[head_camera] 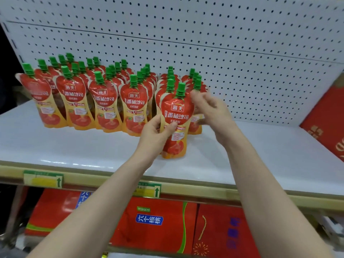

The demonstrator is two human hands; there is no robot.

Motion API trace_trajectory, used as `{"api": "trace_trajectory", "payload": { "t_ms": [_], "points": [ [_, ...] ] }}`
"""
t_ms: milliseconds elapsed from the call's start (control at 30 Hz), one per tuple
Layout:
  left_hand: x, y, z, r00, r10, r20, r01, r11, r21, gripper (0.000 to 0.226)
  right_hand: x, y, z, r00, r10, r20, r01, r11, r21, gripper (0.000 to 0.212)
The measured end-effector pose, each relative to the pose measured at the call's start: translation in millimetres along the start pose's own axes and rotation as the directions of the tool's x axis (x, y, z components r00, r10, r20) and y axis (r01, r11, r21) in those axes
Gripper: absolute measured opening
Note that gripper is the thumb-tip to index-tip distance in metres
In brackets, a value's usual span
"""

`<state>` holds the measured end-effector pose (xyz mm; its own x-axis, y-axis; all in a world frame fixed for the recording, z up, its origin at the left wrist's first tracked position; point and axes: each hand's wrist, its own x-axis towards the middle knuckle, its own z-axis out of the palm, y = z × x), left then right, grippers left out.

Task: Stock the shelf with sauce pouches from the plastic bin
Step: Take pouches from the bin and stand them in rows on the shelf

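A red sauce pouch (pixel 176 112) with a green cap stands upright on the white shelf (pixel 74 146), in front of a row of like pouches. My left hand (pixel 158 133) grips its lower left side, thumb across the front. My right hand (pixel 210 108) hovers at the pouch's right edge, fingers spread, touching or nearly touching the pouches (pixel 195 84) behind it. Several rows of the same pouches (pixel 104 101) fill the shelf to the left, caps up, labels facing me. The plastic bin is out of view.
A white pegboard back wall (pixel 223 62) closes the shelf behind. A red carton (pixel 325 123) leans at the right end of the shelf. Price tags (pixel 43 178) sit on the shelf's front rail. Red boxes (pixel 154 224) fill the shelf below.
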<state>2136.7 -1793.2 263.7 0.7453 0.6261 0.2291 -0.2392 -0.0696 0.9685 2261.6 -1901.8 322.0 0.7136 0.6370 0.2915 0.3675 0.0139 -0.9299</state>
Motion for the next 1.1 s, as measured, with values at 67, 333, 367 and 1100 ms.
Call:
{"api": "trace_trajectory", "payload": {
  "t_ms": [67, 333, 367, 1100],
  "points": [
    [2.2, -1.3, 8.7, 0.999, 0.013, 0.045, -0.014, 1.0, 0.028, 0.017, -6.2, -1.2, -0.4, 0.993, 0.001, 0.121, -0.003, 1.0, 0.016, 0.017],
    [40.1, 33.0, -9.9, 0.859, 0.508, -0.057, -0.319, 0.62, 0.717, 0.053, 12.9, 3.9, -50.3, 0.999, 0.04, 0.011, -0.04, 0.998, -0.052, 0.012],
    [47.0, 37.4, -12.4, 0.852, 0.522, -0.048, -0.31, 0.575, 0.757, 0.055, 17.4, 6.7, -52.6, 0.999, 0.034, -0.003, -0.034, 0.996, -0.087, 0.009],
    [103.4, 34.6, -15.4, 0.877, 0.451, 0.165, -0.326, 0.307, 0.894, 0.064, 63.5, 39.6, -27.4, 0.996, 0.01, -0.091, -0.02, 0.993, -0.119, 0.018]
  ]
}}
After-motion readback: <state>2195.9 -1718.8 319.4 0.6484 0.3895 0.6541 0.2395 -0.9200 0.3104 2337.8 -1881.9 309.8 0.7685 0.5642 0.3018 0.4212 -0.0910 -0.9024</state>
